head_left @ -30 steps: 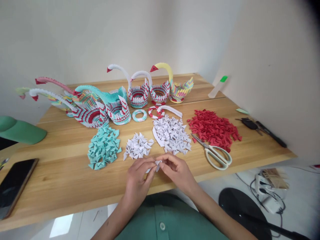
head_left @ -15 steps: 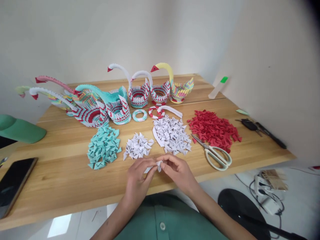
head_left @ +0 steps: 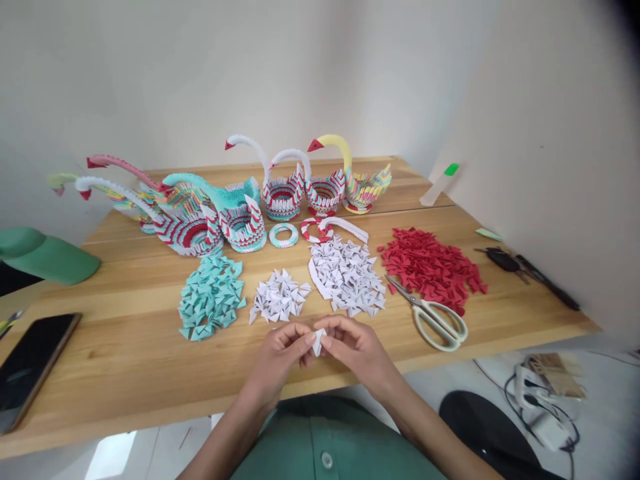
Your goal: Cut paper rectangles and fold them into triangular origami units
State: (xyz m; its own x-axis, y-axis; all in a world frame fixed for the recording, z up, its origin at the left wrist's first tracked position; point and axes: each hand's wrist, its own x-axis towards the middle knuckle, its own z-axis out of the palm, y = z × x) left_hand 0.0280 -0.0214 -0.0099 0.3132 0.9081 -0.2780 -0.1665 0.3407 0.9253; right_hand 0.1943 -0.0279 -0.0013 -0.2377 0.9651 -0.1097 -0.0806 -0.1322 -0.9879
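Between my two hands, over the table's front edge, is a small white folded paper piece. My left hand pinches its left side with thumb and fingers. On its right side, the thumb and fingers of my right hand are closed on it too. Just beyond my hands lie a small heap of white folded paper triangles and a larger white heap. A teal heap of triangles is to the left, and a red heap to the right.
Scissors lie by the red heap. Several paper swans line the back, with a teal-and-white paper ring and a red-and-white ring before them. At left are a phone and a green bottle; keys lie far right.
The white paper piece has turned and now shows a pointed, folded shape between both hands. My left fingers have shifted their grip on it. The whole view has tilted slightly.
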